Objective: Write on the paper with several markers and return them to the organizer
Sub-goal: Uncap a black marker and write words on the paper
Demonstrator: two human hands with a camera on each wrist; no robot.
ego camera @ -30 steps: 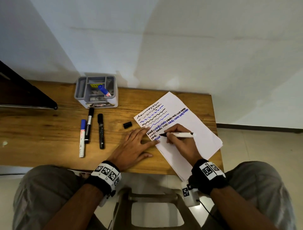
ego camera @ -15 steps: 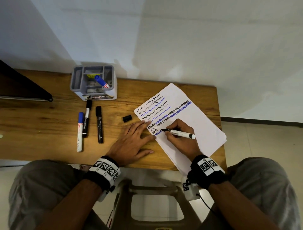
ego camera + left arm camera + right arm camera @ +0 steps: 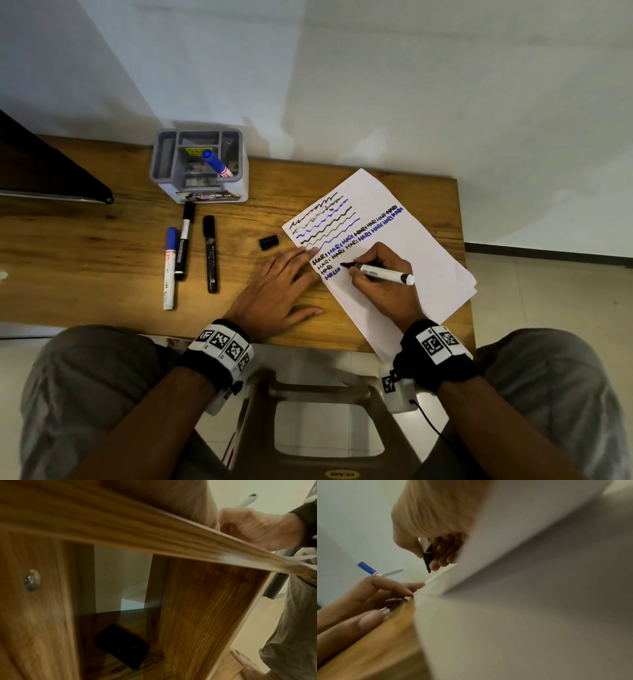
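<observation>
White paper with black and blue wavy lines and words lies on the right of the wooden table. My right hand grips a white marker with a black tip, its tip on the sheet beside the blue word; the right wrist view shows that black tip below my fingers. My left hand lies flat, fingers spread, fingertips pressing the paper's left edge. The grey organizer at the back holds a blue marker. Three capped markers lie in front of it: blue-capped, black-and-white, black.
A loose black cap lies between the markers and the paper. A dark object juts over the table's left end. A stool stands between my knees. In the left wrist view a black phone lies on a shelf under the table.
My right hand has shifted the marker slightly down and left on the sheet, its tip now beside the blue word. My left hand has stayed flat.
</observation>
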